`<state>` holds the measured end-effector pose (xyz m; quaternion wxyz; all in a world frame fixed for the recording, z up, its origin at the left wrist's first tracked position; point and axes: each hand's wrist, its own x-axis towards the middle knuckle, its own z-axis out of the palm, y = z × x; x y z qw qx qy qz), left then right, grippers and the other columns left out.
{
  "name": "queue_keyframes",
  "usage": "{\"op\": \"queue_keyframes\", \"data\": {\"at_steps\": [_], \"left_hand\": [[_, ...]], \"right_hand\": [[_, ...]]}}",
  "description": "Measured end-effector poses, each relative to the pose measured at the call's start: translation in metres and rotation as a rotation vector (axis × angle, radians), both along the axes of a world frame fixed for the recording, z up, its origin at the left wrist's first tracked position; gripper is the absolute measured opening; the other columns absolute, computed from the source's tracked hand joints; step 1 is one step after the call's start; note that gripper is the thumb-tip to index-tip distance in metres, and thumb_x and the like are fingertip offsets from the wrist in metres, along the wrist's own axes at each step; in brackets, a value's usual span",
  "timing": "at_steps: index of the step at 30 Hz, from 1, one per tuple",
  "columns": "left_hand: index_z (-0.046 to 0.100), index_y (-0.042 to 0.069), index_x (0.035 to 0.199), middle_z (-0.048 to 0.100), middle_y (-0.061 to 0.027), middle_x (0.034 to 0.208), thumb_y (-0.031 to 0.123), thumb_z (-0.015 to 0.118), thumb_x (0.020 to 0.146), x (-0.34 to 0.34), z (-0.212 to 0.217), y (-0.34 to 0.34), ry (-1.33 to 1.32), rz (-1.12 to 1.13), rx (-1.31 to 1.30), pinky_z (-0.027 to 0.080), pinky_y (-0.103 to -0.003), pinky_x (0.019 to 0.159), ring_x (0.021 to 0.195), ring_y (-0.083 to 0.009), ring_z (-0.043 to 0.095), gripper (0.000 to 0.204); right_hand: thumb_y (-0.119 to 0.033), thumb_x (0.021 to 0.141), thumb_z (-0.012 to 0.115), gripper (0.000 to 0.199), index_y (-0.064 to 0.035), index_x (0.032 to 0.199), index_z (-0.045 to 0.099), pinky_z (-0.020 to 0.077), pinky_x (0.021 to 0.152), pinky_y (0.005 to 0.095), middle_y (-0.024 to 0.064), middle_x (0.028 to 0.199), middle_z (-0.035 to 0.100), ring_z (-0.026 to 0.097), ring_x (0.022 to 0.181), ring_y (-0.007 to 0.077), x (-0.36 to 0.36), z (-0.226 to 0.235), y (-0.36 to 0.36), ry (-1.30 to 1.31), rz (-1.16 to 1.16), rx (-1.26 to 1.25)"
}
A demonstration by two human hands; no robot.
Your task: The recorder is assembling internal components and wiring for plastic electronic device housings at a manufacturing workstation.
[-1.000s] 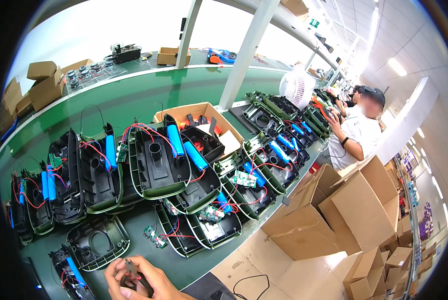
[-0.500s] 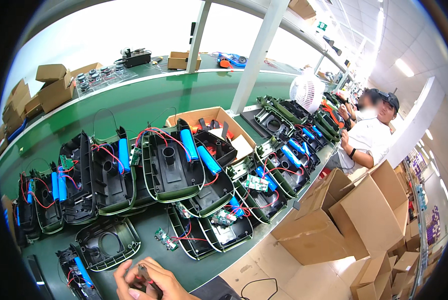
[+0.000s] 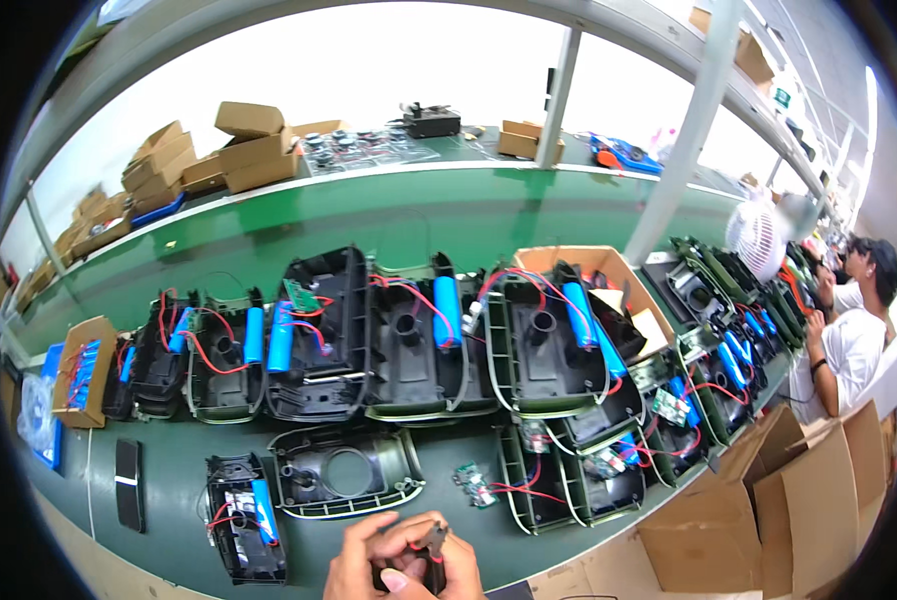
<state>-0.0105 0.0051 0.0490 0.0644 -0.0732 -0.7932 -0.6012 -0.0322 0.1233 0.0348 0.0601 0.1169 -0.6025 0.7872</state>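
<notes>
At the near edge of the table, my two hands are close together. My right hand [image 3: 461,562] is closed on small dark-jawed pliers [image 3: 435,543] with red on the handles, their jaws pointing up. My left hand [image 3: 354,565] curls against it, thumb and fingers bent inward; whatever lies inside is hidden. Just beyond my hands lies a dark green housing shell [image 3: 401,470] with a round opening. To its left, a narrow black housing [image 3: 231,550] holds a blue cylindrical battery [image 3: 265,512] and red wires. A loose green circuit board [image 3: 476,486] lies to the right, wired to a neighbouring housing.
Several open housings [image 3: 314,390] with batteries and wires line the table. A black flat object [image 3: 129,485] and a carton of batteries [image 3: 99,345] are at left. Large cardboard boxes [image 3: 714,540] stand at right, near a co-worker [image 3: 849,340] and a white fan [image 3: 756,240].
The view has swung left, so the bench appears further right and the battery carton shows at left. My hands stay together, with the pliers still in my right hand.
</notes>
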Motion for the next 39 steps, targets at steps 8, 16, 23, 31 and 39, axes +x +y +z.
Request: {"op": "queue_keyframes", "data": {"at_steps": [8,16,23,31,39], "left_hand": [[0.049,0.003,0.145,0.073,-0.0226,0.115,0.01,0.066,0.098,0.002,-0.001,-0.007,0.019,0.011,-0.002,0.057,-0.038,0.084,0.103,-0.0337,0.074,0.05],[0.051,0.002,0.142,0.072,-0.0215,0.113,0.007,0.067,0.097,0.002,0.0,-0.008,-0.026,0.025,-0.05,0.057,-0.036,0.082,0.098,-0.0325,0.074,0.048],[0.051,0.003,0.141,0.073,-0.0195,0.114,0.006,0.069,0.096,0.003,-0.008,-0.007,-0.033,0.067,-0.035,0.058,-0.036,0.084,0.099,-0.0299,0.074,0.049],[0.05,0.003,0.143,0.073,-0.0211,0.112,0.014,0.071,0.095,0.002,-0.009,-0.009,0.003,0.052,-0.016,0.059,-0.039,0.082,0.097,-0.035,0.075,0.053],[0.049,0.002,0.143,0.073,-0.0193,0.115,0.006,0.07,0.095,0.001,-0.008,-0.005,0.02,0.001,0.037,0.058,-0.036,0.084,0.101,-0.0289,0.075,0.053]], "right_hand": [[-0.006,0.09,0.072,0.011,-0.0008,0.088,0.062,0.0429,0.064,0.0283,0.0089,0.089,0.059,0.056,0.072,0.015,0.0,-0.007,0.0,0.026,0.085,0.054],[-0.009,0.091,0.07,0.016,0.0017,0.102,0.066,0.0479,0.071,0.0297,0.0093,0.091,0.065,0.06,0.083,0.0154,0.004,-0.005,0.005,-0.108,0.103,0.086],[-0.009,0.092,0.069,0.025,0.0047,0.113,0.064,0.0489,0.067,0.0246,0.0075,0.092,0.066,0.06,0.075,0.0111,0.003,-0.011,-0.002,-0.075,0.082,-0.045],[-0.009,0.093,0.068,0.027,0.0063,0.113,0.061,0.0494,0.067,0.0243,0.0091,0.094,0.068,0.061,0.078,0.0107,-0.001,0.003,-0.006,-0.005,0.1,0.043],[-0.012,0.094,0.071,0.037,0.0051,0.123,0.057,0.0535,0.075,0.0296,0.0138,0.102,0.071,0.066,0.088,0.0169,0.003,-0.001,0.002,0.007,0.055,0.041]]}}
